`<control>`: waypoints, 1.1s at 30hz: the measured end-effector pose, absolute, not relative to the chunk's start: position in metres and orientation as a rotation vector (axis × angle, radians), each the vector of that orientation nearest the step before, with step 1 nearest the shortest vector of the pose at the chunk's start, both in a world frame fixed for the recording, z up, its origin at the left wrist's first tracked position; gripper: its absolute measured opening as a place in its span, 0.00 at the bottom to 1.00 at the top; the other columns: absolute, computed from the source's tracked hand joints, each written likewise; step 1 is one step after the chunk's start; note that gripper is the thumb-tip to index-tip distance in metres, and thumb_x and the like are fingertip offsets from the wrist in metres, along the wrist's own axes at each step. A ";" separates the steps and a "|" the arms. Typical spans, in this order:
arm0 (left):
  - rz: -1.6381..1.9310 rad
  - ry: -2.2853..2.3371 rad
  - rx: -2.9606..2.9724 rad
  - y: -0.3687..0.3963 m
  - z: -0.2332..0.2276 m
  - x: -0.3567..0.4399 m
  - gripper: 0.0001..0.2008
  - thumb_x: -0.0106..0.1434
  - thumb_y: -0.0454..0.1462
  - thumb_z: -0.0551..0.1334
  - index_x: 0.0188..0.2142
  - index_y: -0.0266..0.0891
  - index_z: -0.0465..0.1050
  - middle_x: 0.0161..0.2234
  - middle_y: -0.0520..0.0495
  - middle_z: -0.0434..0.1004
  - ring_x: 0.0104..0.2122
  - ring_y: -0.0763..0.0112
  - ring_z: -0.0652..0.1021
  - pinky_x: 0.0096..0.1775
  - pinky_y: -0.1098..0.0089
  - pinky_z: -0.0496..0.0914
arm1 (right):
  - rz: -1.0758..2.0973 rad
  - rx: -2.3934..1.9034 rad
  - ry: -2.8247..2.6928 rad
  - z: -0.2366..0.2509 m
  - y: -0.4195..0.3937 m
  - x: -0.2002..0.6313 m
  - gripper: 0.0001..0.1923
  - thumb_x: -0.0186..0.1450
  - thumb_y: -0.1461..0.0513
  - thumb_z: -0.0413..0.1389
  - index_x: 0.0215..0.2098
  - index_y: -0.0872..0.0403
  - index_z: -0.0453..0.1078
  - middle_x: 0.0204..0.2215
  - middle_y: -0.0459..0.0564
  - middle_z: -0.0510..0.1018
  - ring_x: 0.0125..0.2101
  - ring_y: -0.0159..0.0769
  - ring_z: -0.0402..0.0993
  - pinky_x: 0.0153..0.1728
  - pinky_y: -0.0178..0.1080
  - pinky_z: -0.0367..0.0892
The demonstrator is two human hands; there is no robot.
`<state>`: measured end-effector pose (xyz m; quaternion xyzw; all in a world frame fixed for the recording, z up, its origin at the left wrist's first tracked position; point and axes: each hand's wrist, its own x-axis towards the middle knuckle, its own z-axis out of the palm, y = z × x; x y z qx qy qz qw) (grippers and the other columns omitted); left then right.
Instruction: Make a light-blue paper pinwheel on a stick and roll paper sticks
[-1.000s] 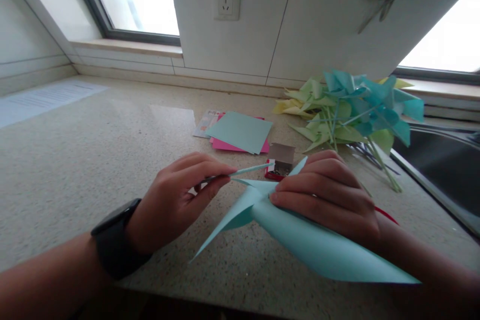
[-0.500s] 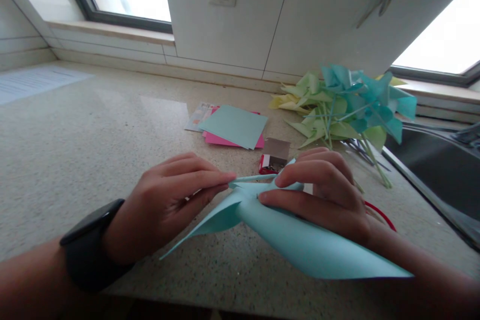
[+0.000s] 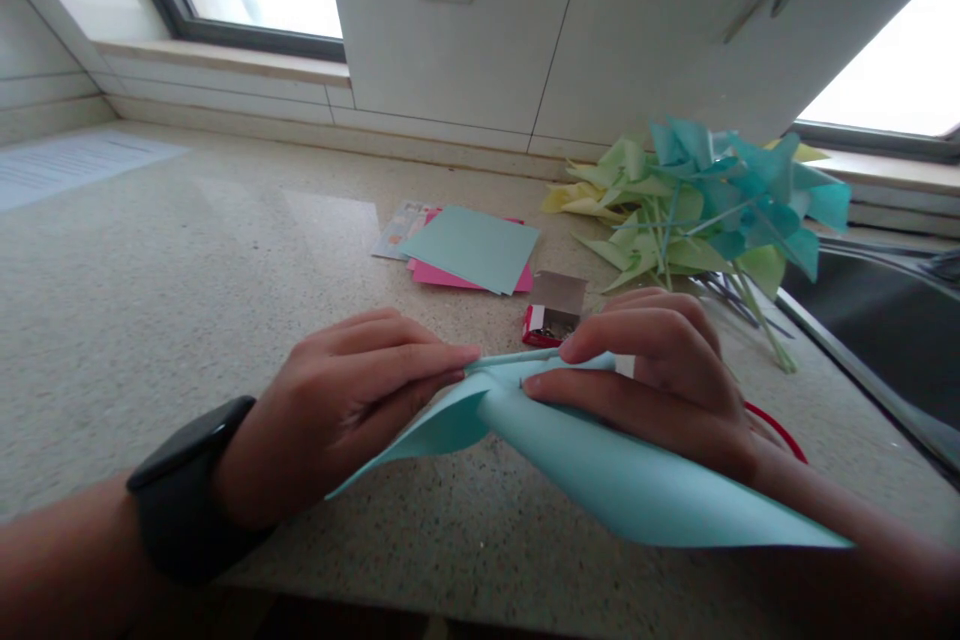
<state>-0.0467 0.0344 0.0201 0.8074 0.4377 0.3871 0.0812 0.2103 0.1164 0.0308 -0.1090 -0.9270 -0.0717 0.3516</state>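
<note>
- While both hands meet above the near middle of a speckled counter (image 3: 225, 270), they hold a light blue paper pinwheel (image 3: 600, 465) between them, one long curled blade pointing near and right.
- Left hand (image 3: 345, 400), wearing a black watch (image 3: 191, 480): thumb and forefinger pinch the pinwheel's left end; the other fingers lie together.
- Right hand (image 3: 667, 380): thumb and forefinger grip the paper around its middle, their tips slightly parted; the remaining fingers curl behind, their contact hidden.
- Just beyond the pinwheel: an open small red box (image 3: 536, 328), its contents too small to name.
- Farther, slightly left: a pale blue square sheet (image 3: 472, 248) over pink sheets (image 3: 431, 275).
- Far right: a pile of blue, green and yellow pinwheels (image 3: 750, 200) beside a sink (image 3: 885, 330).
</note>
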 end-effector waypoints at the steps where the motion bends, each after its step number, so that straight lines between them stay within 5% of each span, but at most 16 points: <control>1: 1.160 1.310 2.411 0.035 0.020 -0.047 0.11 0.71 0.34 0.59 0.49 0.44 0.78 0.38 0.49 0.83 0.36 0.70 0.82 0.38 0.73 0.76 | -0.189 -0.293 -2.398 0.030 0.117 0.211 0.10 0.66 0.65 0.62 0.45 0.48 0.76 0.41 0.48 0.74 0.41 0.42 0.70 0.45 0.43 0.67; 14: 1.180 1.310 2.386 0.035 0.018 -0.046 0.12 0.71 0.35 0.59 0.50 0.47 0.77 0.39 0.48 0.82 0.37 0.68 0.81 0.38 0.71 0.77 | -0.180 -0.327 -2.396 0.026 0.117 0.213 0.13 0.66 0.65 0.62 0.48 0.47 0.74 0.43 0.48 0.74 0.42 0.42 0.70 0.44 0.44 0.69; 33: 1.131 1.213 2.533 0.033 0.016 -0.051 0.16 0.70 0.30 0.59 0.55 0.45 0.73 0.43 0.48 0.80 0.41 0.70 0.78 0.43 0.72 0.74 | -0.225 -0.181 -2.274 0.028 0.120 0.205 0.08 0.62 0.67 0.66 0.41 0.54 0.77 0.39 0.49 0.75 0.38 0.40 0.73 0.38 0.43 0.72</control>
